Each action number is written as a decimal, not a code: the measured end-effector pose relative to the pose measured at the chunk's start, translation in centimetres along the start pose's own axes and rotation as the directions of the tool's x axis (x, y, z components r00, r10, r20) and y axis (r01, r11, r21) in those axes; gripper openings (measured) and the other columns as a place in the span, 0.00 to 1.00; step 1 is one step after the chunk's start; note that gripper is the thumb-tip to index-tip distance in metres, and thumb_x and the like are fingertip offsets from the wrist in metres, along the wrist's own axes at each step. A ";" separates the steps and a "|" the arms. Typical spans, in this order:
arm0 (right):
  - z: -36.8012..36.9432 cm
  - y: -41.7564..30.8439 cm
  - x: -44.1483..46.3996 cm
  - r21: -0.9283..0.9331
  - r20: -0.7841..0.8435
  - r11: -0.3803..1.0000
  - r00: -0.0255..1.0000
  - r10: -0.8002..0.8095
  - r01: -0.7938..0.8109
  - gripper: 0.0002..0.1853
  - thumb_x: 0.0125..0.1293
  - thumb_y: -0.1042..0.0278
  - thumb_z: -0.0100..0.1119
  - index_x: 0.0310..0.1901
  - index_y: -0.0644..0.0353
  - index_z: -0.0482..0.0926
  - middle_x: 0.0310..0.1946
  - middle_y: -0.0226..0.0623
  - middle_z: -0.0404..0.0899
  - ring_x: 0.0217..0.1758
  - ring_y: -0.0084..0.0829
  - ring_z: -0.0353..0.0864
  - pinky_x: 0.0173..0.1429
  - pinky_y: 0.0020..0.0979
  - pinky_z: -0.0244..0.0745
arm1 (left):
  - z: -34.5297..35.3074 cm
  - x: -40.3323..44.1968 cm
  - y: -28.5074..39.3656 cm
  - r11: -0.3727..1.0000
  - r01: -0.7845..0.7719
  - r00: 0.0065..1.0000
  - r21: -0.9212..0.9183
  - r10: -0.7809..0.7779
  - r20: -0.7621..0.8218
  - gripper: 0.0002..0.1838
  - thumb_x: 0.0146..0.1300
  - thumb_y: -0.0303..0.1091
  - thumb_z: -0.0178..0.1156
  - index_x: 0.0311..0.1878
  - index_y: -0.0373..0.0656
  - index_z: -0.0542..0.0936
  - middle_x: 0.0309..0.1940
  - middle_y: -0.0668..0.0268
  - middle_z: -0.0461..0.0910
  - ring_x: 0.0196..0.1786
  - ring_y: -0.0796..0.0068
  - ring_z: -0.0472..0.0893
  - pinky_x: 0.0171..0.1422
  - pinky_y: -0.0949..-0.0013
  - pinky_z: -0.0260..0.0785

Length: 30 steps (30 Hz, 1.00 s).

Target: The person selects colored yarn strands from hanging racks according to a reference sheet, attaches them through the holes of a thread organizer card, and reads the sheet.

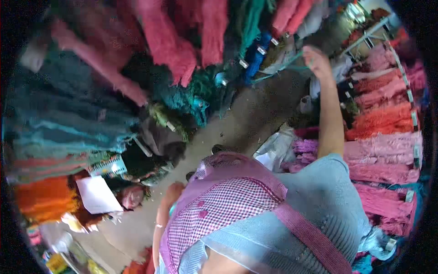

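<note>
My right hand (315,63) is stretched far forward, between the hanging yarn and the right-hand rack. Its fingers look curled, but blur hides what they hold, if anything. A thin teal line (278,69) runs up to it from the left; whether the hand grips it I cannot tell. My left hand (174,191) is low beside the pink checked apron (228,196), its fingers mostly hidden by the cloth. Ahead hang pink-red yarn skeins (171,45), with a green skein (252,27) and a blue skein (256,57) carrying white tags.
Dark teal skeins (68,118) and orange yarn (48,201) line the left, near a white paper sheet (98,195). Pink and red skeins (381,155) fill the right-hand rack. A narrow floor aisle (246,109) runs between, with a crumpled white plastic bag (276,146) at its right edge.
</note>
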State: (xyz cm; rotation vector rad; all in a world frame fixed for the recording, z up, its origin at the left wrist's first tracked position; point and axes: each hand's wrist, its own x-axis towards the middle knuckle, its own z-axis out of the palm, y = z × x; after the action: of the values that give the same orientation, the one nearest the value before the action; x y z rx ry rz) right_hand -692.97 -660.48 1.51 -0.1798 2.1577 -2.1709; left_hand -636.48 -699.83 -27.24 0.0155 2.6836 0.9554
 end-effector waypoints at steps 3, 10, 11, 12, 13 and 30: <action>-1.3 3.5 -3.3 -0.069 0.092 0.988 0.986 0.142 -0.136 0.08 0.55 0.64 0.63 0.32 0.59 0.79 0.21 0.24 0.70 0.20 0.15 0.65 0.19 0.19 0.51 | -4.7 10.2 5.5 0.985 -0.062 0.998 -0.160 0.057 -0.038 0.08 0.58 0.34 0.53 0.36 0.42 0.76 0.27 0.59 0.75 0.34 0.57 0.75 0.39 0.59 0.68; -3.0 10.0 -11.5 -0.266 -0.063 0.933 0.970 0.235 -0.243 0.14 0.59 0.53 0.60 0.33 0.57 0.78 0.23 0.23 0.73 0.22 0.15 0.66 0.25 0.20 0.57 | -11.4 30.8 19.0 0.751 0.157 0.941 -0.641 0.083 0.327 0.10 0.62 0.40 0.55 0.36 0.44 0.75 0.22 0.73 0.70 0.25 0.81 0.69 0.28 0.70 0.63; -2.7 11.4 -12.9 -0.184 -0.094 0.966 0.981 0.169 -0.184 0.13 0.59 0.54 0.59 0.31 0.56 0.79 0.24 0.24 0.75 0.24 0.17 0.69 0.28 0.21 0.61 | -11.4 33.5 19.6 0.724 0.124 0.935 -0.679 0.144 0.324 0.09 0.62 0.40 0.55 0.36 0.45 0.76 0.21 0.73 0.70 0.23 0.81 0.68 0.26 0.71 0.62; -2.9 12.8 -13.9 -0.170 -0.045 0.966 0.981 0.190 -0.195 0.13 0.59 0.56 0.59 0.32 0.58 0.79 0.25 0.25 0.77 0.27 0.17 0.71 0.30 0.22 0.63 | -11.5 36.5 19.7 0.692 0.091 0.926 -0.716 0.206 0.317 0.09 0.61 0.40 0.56 0.37 0.45 0.77 0.21 0.73 0.70 0.22 0.81 0.67 0.25 0.71 0.62; -3.1 13.8 -15.0 -0.157 0.003 0.966 0.978 0.206 -0.203 0.12 0.59 0.58 0.59 0.34 0.59 0.80 0.27 0.26 0.78 0.30 0.18 0.73 0.33 0.23 0.65 | -11.8 39.8 19.7 0.733 0.113 0.912 -0.671 0.192 0.363 0.09 0.61 0.40 0.56 0.37 0.46 0.77 0.21 0.73 0.70 0.21 0.81 0.67 0.24 0.73 0.60; -0.1 19.6 -22.1 -0.543 -0.026 0.783 0.938 0.346 -0.304 0.10 0.61 0.63 0.57 0.32 0.63 0.77 0.24 0.36 0.73 0.28 0.25 0.73 0.33 0.29 0.66 | -14.5 59.5 12.0 0.904 -0.231 0.956 -0.359 0.142 -0.257 0.13 0.60 0.41 0.50 0.41 0.44 0.75 0.34 0.58 0.77 0.42 0.58 0.76 0.47 0.58 0.68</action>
State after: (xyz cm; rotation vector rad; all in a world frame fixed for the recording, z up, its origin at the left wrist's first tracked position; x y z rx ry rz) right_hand -671.67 -657.58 -18.69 0.0817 2.4777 -1.3127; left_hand -698.49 -693.02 -25.12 0.0898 2.6741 1.6270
